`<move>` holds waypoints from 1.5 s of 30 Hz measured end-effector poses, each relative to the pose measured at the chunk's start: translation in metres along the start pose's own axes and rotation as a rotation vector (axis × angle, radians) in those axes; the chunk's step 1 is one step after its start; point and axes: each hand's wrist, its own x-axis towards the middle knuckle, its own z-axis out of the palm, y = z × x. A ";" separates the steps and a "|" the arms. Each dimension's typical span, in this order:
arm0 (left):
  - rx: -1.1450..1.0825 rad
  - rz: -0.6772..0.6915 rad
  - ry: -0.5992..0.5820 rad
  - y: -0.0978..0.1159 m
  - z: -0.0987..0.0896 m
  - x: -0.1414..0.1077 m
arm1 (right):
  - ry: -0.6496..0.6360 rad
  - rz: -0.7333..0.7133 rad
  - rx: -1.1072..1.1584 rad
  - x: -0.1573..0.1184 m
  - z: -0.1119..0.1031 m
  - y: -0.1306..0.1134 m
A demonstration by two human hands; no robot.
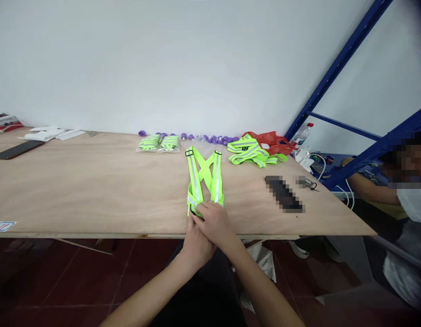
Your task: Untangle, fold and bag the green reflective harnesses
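A neon-yellow reflective vest (205, 175) made of straps with silver stripes lies on the wooden table, its straps crossing in an X. Black buckles show at its far ends. My right hand (215, 221) is closed on the vest's near end, fingers curled over the folded band. Just below and partly covered by it, my left hand (197, 240) reaches to the same end at the table's edge, its fingers closed around the band. My fingers hide part of the folded strap and a dark piece there.
Two bagged vests (170, 143) lie near the wall, beside purple rolls (219, 139). A loose vest (247, 151) and a red bag (273, 141) lie at the back right. Nearer are a blurred dark object (283, 194) and keys (306, 182). A person (411, 200) sits beyond the blue frame (336, 68).
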 end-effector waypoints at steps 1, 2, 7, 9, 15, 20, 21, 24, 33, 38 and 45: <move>-0.034 0.011 -0.040 -0.001 -0.006 0.000 | -0.018 0.034 0.056 0.000 -0.002 0.002; -0.085 0.031 -0.081 -0.003 -0.013 -0.001 | -0.029 0.072 0.113 0.000 -0.003 0.004; -0.505 0.069 -0.019 -0.021 -0.046 -0.014 | -0.016 0.196 0.274 -0.002 -0.007 0.011; -0.665 -0.018 0.117 -0.030 -0.054 -0.021 | -0.016 0.189 0.262 -0.004 -0.004 0.013; -0.517 -0.085 0.355 -0.054 -0.056 -0.022 | -0.023 0.037 0.105 -0.012 0.002 0.014; -0.331 0.021 0.151 -0.067 -0.046 -0.012 | -0.060 -0.080 0.045 -0.021 -0.003 0.020; -0.306 0.014 0.145 -0.069 -0.045 -0.011 | -0.067 -0.099 0.064 -0.024 -0.005 0.022; -0.266 0.001 0.143 -0.070 -0.043 -0.010 | -0.027 -0.133 0.153 -0.030 -0.010 0.029; -0.381 -0.042 0.054 -0.079 -0.055 0.003 | -0.063 -0.029 0.224 -0.027 -0.024 0.069; -0.483 -0.006 -0.007 -0.087 -0.067 0.009 | -0.082 0.027 0.297 -0.024 -0.022 0.073; -0.444 -0.012 0.029 -0.095 -0.064 0.013 | -0.030 0.058 0.284 -0.025 -0.014 0.071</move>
